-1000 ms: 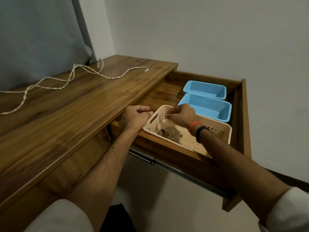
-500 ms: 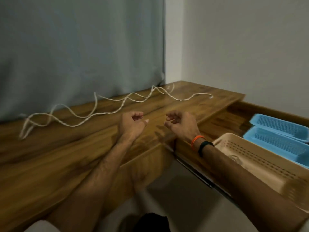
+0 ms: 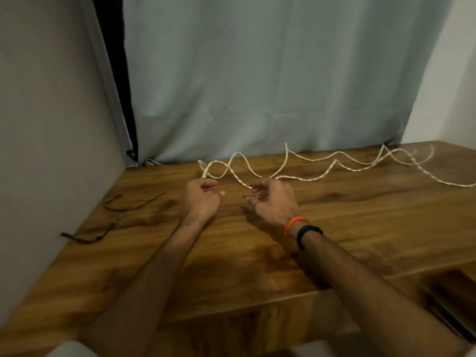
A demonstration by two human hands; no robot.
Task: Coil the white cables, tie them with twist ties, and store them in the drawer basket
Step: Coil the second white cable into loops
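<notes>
One white cable (image 3: pixel 322 173) on the table (image 3: pixel 360 228): light, limp; I'd take its near end. Left hand (image 3: pixel 199 202) and right hand (image 3: pixel 273 202) fingers loosely curled, holding nothing.

Cables (image 3: pixel 319 171) sprawl across the back of the desk (image 3: pixel 360 228), from 12 over to 2 o'clock. Both hands sit just in front of them, mid-desk. Twist ties (image 3: pixel 121 204) off at 9 o'clock, curtain (image 3: pixel 257 86) behind.

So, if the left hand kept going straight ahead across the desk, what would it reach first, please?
Most likely the white cable: its looped end lies just beyond the left hand, whose fingers are loosely curled. They may already touch; depth is unclear. Behind it hangs the curtain.
</notes>
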